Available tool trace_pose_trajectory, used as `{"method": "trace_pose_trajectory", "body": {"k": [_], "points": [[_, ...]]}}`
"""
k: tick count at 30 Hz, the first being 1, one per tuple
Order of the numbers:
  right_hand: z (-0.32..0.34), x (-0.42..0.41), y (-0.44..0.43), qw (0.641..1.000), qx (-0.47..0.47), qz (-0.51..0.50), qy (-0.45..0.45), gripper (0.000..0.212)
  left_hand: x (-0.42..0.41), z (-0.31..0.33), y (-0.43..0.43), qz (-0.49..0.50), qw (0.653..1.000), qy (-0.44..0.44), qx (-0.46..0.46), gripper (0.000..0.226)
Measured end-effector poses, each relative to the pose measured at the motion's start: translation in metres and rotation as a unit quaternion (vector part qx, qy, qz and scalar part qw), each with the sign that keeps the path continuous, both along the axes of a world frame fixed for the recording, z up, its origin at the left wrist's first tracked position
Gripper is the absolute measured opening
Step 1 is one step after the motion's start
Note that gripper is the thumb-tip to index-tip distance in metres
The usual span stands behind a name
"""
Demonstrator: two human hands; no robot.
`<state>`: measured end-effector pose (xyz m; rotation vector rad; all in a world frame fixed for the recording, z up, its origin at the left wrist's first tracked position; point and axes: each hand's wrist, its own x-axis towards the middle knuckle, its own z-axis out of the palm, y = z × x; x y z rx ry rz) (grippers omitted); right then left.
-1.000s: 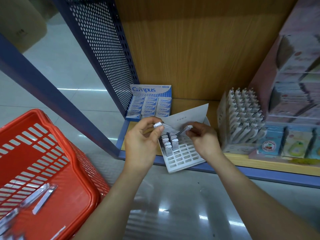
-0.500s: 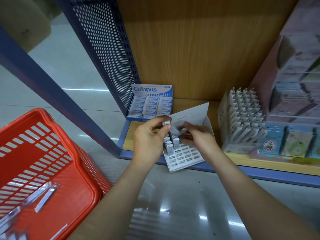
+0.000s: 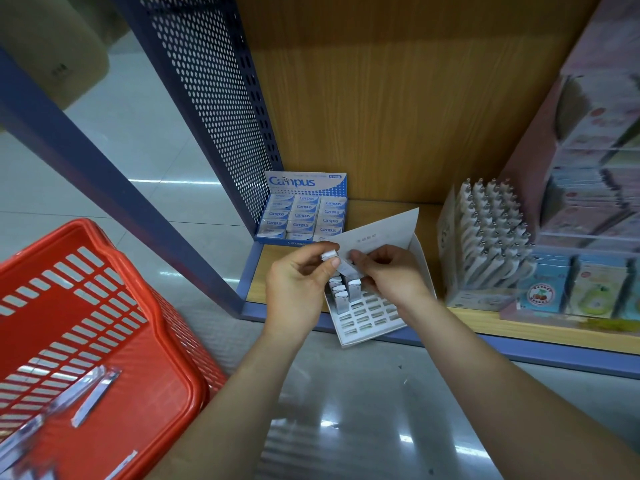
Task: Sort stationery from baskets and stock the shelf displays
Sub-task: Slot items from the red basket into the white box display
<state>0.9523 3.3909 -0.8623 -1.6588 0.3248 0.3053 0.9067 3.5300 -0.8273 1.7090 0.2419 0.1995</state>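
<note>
A white display tray (image 3: 372, 320) with a grid of slots sits at the front edge of the bottom shelf, its flap raised behind. Several small white lead-refill cases (image 3: 343, 296) stand in its left slots. My left hand (image 3: 298, 289) pinches one white refill case (image 3: 329, 254) by its top end above the tray. My right hand (image 3: 388, 275) holds another slim white case (image 3: 348, 270) slanting down into the tray. The two hands almost touch. A red plastic basket (image 3: 104, 341) at lower left holds several more slim packets (image 3: 93, 393).
A blue Campus eraser box (image 3: 304, 209) stands behind the tray to the left. A block of white pens (image 3: 485, 244) stands right of the tray, with pastel correction-tape packs (image 3: 588, 292) beyond. A perforated blue shelf panel (image 3: 214, 109) rises at left. Glossy floor lies below.
My hands have drawn closer together over the tray, and the right hand has lowered its case toward the slots. The view has shifted slightly.
</note>
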Motion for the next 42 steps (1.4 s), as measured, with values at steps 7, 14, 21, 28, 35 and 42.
{"method": "trace_pose_trajectory", "body": {"k": [7, 14, 21, 28, 35, 42], "points": [[-0.003, -0.003, -0.004, 0.999, 0.026, -0.006, 0.044, 0.025, 0.002, 0.005, 0.003, 0.030, 0.999, -0.012, -0.016, 0.021], [-0.002, 0.001, -0.002, 0.999, -0.021, -0.038, 0.025, 0.031, 0.004, 0.004, 0.004, 0.041, 0.999, -0.017, 0.009, 0.023], [0.002, 0.006, -0.003, 0.996, -0.023, 0.008, 0.085, 0.035, 0.010, 0.004, 0.005, 0.034, 0.998, -0.020, 0.055, 0.023], [0.010, -0.005, -0.010, 0.989, 0.074, -0.046, 0.119, 0.034, 0.006, 0.014, 0.004, 0.024, 0.994, -0.048, 0.092, 0.021], [0.041, -0.030, -0.028, 0.985, 0.161, 0.046, -0.036, 0.012, -0.003, 0.019, -0.016, -0.006, 0.996, -0.030, 0.084, 0.022], [0.052, -0.032, -0.033, 0.988, 0.111, 0.090, -0.066, 0.020, -0.014, 0.013, -0.028, -0.057, 0.987, -0.052, 0.140, 0.020]]}}
